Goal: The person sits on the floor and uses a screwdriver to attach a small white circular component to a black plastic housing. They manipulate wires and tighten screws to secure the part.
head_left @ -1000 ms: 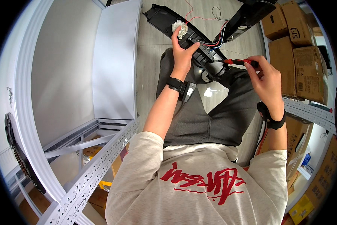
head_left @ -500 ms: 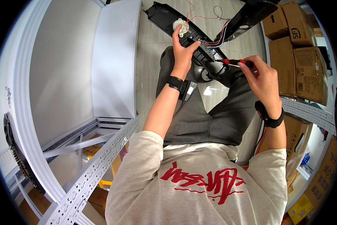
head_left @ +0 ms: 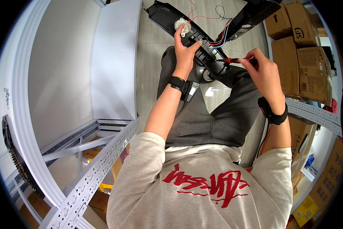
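A long black plastic housing [head_left: 164, 15] lies slanted above my knees, its inner side up. On it sits a round whitish part [head_left: 185, 28], which the fingers of my left hand [head_left: 185, 57] touch while the thumb presses near a black block with round holes [head_left: 206, 51]. The left hand grips the housing's near edge. My right hand [head_left: 261, 70] is closed on the handle of a red and black screwdriver [head_left: 232, 60]. Its tip points left and reaches the housing beside the black block; the exact contact is too small to make out. Red, white and blue wires [head_left: 225, 36] run from the block.
A second black casing [head_left: 251, 17] stands at the upper right, joined by the wires. Cardboard boxes [head_left: 286, 65] fill a metal rack on the right. A white panel [head_left: 114, 57] and perforated metal beam [head_left: 99, 164] rise on the left. Below the housing is a round part [head_left: 206, 75].
My right hand and the screwdriver have shifted slightly up and left, and the fingers have curled further round the handle. The left hand keeps its hold on the housing.
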### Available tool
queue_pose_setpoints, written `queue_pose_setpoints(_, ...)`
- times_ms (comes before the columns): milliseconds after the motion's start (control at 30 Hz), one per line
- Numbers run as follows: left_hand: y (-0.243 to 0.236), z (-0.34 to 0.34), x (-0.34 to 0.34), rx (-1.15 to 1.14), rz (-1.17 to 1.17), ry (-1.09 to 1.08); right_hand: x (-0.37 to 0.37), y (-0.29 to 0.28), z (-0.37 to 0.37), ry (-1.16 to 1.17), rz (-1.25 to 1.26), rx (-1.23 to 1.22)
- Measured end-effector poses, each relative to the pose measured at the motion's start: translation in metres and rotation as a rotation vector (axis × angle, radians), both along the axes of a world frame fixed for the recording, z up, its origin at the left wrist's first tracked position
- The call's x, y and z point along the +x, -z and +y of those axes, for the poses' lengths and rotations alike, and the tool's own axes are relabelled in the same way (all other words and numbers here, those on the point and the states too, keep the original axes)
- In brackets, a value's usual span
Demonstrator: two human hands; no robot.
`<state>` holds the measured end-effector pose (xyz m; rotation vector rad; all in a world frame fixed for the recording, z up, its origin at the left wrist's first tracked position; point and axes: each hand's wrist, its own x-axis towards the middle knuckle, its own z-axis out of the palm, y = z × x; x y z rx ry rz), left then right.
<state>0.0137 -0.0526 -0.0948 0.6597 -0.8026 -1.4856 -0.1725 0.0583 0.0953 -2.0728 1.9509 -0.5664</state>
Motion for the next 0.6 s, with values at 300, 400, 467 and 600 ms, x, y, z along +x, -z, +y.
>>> queue_pose_setpoints(300,-0.003,0.001,0.000,-0.017,-0.042,-0.009,-0.008,0.005,-0.002,0.049,0.384,0.146)
queue_pose_setpoints(400,0.001,-0.001,0.000,-0.016,-0.047,-0.014,-0.001,0.000,-0.003,0.113,0.314,0.151)
queue_pose_setpoints(467,0.001,-0.001,-0.001,-0.015,-0.028,-0.015,-0.002,0.003,-0.003,0.067,0.167,-0.002)
queue_pose_setpoints(600,0.002,0.000,0.000,-0.020,-0.021,-0.023,0.005,-0.009,-0.001,0.014,-0.048,0.012)
